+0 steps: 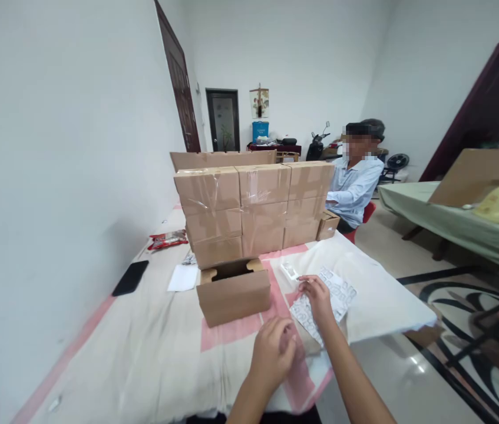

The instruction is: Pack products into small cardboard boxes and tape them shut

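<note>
My right hand [316, 297] is over the right part of the table, its thumb and fingers closed at the near corner of a small white plastic piece [290, 271]. Under and beside that hand lies a white printed sheet [341, 292] with grey line drawings. My left hand [274, 348] hovers near the table's front edge, fingers loosely curled and thumb apart, with nothing visible in it. Just beyond it stands an open brown cardboard box [235, 297], its inside dark and its contents hidden.
Taped cardboard boxes [262, 209] are stacked behind the open box. To the left lie a black phone [131, 278], a white paper [182, 277] and a red packet [168, 239]. A seated person [357, 176] is beyond the table's right side. A wall borders the left.
</note>
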### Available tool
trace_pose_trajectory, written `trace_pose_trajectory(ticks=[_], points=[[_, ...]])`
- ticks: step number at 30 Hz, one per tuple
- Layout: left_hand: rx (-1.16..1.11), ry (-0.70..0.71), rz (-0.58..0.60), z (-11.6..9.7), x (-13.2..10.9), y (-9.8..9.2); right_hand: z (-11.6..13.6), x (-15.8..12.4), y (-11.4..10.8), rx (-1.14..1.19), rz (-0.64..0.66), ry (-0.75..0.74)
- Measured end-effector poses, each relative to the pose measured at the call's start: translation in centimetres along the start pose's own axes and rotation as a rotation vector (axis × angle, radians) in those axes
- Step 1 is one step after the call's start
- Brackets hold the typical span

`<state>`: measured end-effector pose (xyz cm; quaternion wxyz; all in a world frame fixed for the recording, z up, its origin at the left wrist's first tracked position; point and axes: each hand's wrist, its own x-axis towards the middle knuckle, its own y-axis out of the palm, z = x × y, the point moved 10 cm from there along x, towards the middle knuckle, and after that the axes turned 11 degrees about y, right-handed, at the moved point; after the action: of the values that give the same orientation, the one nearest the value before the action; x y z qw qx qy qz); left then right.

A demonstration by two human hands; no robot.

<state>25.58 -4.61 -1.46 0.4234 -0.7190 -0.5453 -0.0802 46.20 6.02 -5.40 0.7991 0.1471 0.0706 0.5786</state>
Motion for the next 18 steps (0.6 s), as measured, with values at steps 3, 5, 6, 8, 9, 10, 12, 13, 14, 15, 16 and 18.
trace_pose_trajectory(ticks=[3,5,6,8,9,10,12,13,14,15,16,18], points=[[0.096,0.079,0.24,0.4,1.7,3.9,-1.4,1.2,-0.1,0.111,-0.007,0.062],[0.122,0.156,0.423,0.6,3.2,7.1,-1.7,1.7,-0.3,0.16,0.004,0.089],[0.119,0.185,0.489,0.9,3.8,8.5,-1.6,1.8,-0.4,0.179,0.013,0.098],[0.099,0.22,0.57,1.6,4.7,10.6,-1.3,2.0,-0.9,0.2,0.032,0.117],[0.09,0.228,0.598,2.1,5.0,11.5,-1.1,2.0,-1.2,0.2,0.045,0.132],[0.084,0.23,0.618,2.6,5.0,12.2,-1.0,1.9,-1.6,0.196,0.059,0.151],[0.076,0.216,0.627,3.6,4.8,13.1,-0.8,1.5,-2.3,0.183,0.079,0.191],[0.075,0.202,0.616,4.0,4.6,13.4,-0.7,1.2,-2.7,0.178,0.082,0.204],[0.074,0.187,0.595,4.2,4.4,13.4,-0.6,0.7,-3.1,0.175,0.08,0.21],[0.075,0.173,0.563,4.2,4.2,13.3,-0.4,0.1,-3.4,0.174,0.071,0.207],[0.077,0.162,0.524,3.9,4.2,13.0,-0.2,-0.6,-3.8,0.175,0.057,0.197],[0.091,0.141,0.419,3.0,4.3,11.7,0.1,-2.4,-4.3,0.182,0.016,0.164]])
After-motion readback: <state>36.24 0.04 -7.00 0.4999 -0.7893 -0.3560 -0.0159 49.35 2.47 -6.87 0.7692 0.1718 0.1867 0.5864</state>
